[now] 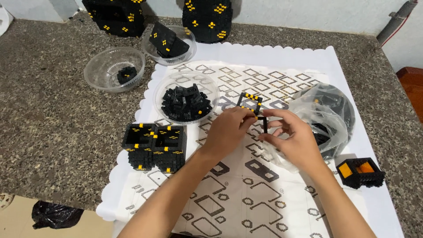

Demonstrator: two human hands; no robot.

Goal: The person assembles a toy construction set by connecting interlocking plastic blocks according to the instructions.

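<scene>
At frame centre, a small black brick frame (263,124) is being pinched by the fingertips of the left hand (229,132) and the right hand (293,139).

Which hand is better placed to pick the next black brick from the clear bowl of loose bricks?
Probably the left hand: the bowl of loose bricks sits just beyond it on its side. The right hand lies farther off, by the plastic bag.

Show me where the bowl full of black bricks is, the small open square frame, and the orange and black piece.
bowl of black bricks (164,90), head view, on its clear left rim.
square frame (250,100), head view, on its top edge.
orange and black piece (360,172), head view, on its middle.
</scene>
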